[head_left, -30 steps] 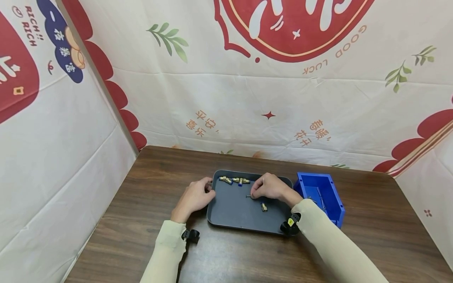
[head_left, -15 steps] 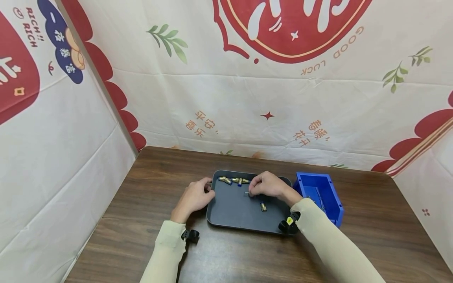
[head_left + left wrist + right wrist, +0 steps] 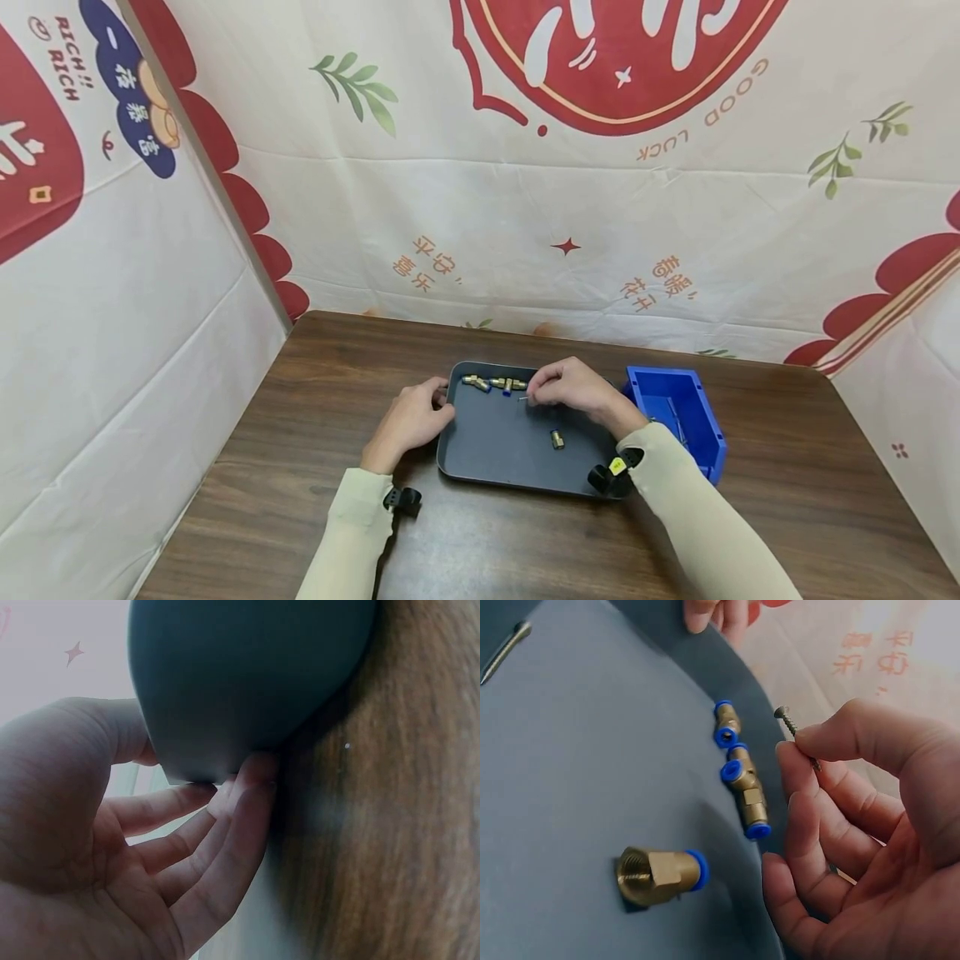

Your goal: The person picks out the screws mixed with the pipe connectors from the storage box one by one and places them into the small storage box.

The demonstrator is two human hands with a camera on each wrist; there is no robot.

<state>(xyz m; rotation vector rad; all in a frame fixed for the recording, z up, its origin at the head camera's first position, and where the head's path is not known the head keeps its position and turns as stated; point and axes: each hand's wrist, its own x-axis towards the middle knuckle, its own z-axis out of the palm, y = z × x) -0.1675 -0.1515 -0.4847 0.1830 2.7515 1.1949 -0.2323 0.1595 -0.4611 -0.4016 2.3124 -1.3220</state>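
My right hand point(image 3: 576, 389) is over the far right part of a dark grey tray point(image 3: 487, 454). Its thumb and forefinger pinch a small screw point(image 3: 793, 729), head outward. My left hand point(image 3: 408, 423) grips the tray's left rim, thumb over the edge and fingers against the outer wall point(image 3: 225, 697). Along the far side of the tray lie a brass fitting point(image 3: 477, 382) with blue ends and a T-shaped one point(image 3: 508, 384). Another brass fitting point(image 3: 664, 877) with one blue end lies nearer the middle. A second screw point(image 3: 506, 651) rests on the tray in the right wrist view.
A blue plastic bin point(image 3: 678, 408) stands to the right of the tray, with thin metal pieces point(image 3: 677, 419) inside. Both stand on a brown wooden table point(image 3: 300, 492). A printed cloth point(image 3: 510, 208) hangs behind the table's far edge.
My right hand has lifted slightly and moved toward the tray's far side, with the screw still pinched. The left hand stays at the tray's rim.
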